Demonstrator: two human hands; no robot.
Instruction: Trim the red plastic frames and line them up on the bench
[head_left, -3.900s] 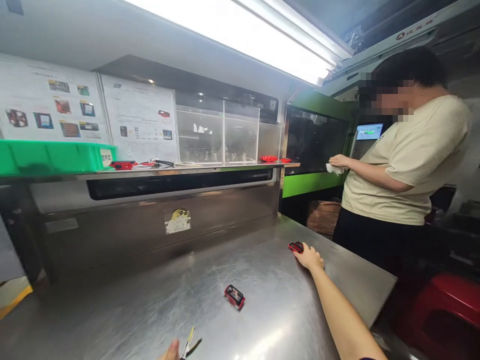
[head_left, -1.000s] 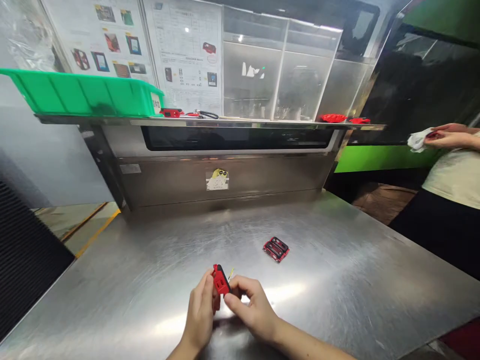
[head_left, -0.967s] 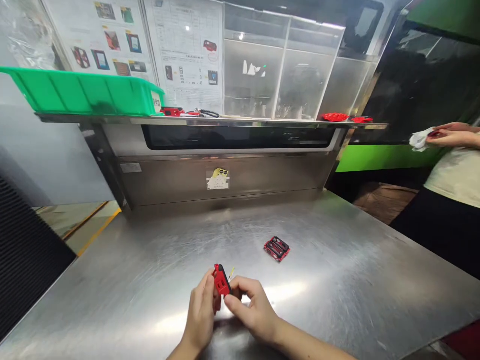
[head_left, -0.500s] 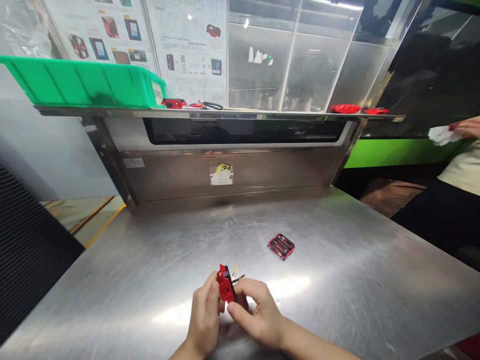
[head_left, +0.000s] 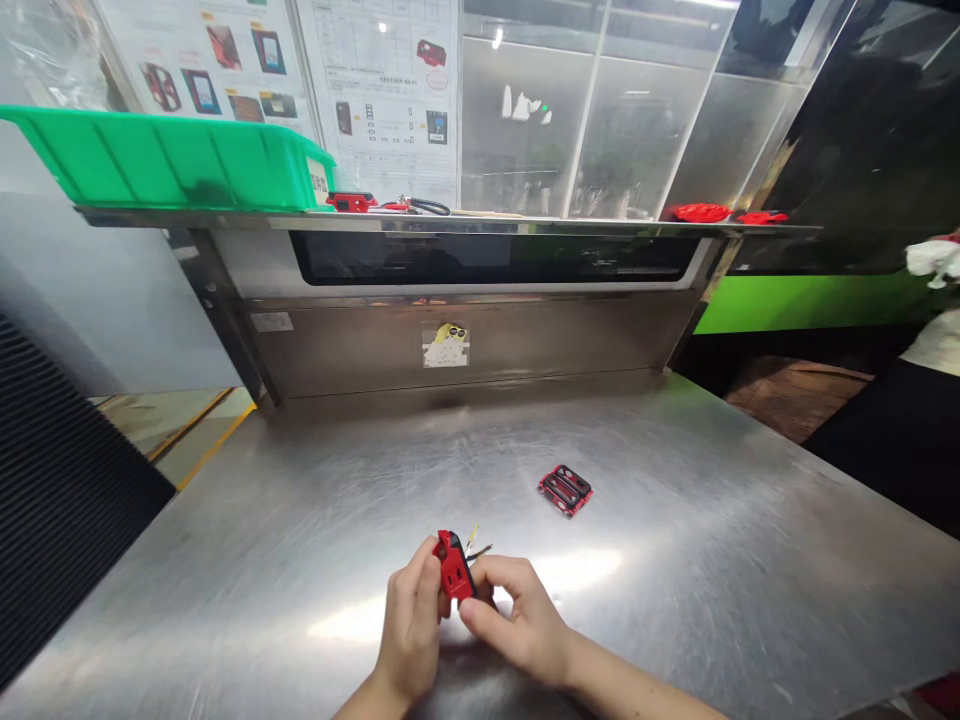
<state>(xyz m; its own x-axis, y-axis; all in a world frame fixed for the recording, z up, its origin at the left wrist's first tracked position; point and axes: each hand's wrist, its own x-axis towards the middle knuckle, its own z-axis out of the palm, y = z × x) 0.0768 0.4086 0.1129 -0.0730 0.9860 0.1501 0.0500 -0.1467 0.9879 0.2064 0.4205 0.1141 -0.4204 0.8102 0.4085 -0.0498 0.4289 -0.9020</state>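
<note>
Both my hands meet low in the middle of the steel table (head_left: 675, 560). My left hand (head_left: 411, 630) and my right hand (head_left: 517, 620) pinch a small red and black plastic part (head_left: 454, 566) between their fingertips and hold it upright. Thin yellow-handled snips (head_left: 475, 546) stick out just behind the part; which hand carries them I cannot tell. A second red and black part (head_left: 565, 489) lies flat on the table, a little beyond and to the right of my hands.
A green bin (head_left: 165, 170) sits on the raised shelf (head_left: 450, 226) at left, beside a red part (head_left: 351, 203) and black tool. More red parts (head_left: 697, 213) lie at the shelf's right end. Another person (head_left: 926, 340) holding a white cloth stands at right.
My right hand fetched a red part from the table's far right and brought it to my left hand. In the last second the hands barely shift; the other person slid toward the right edge.
</note>
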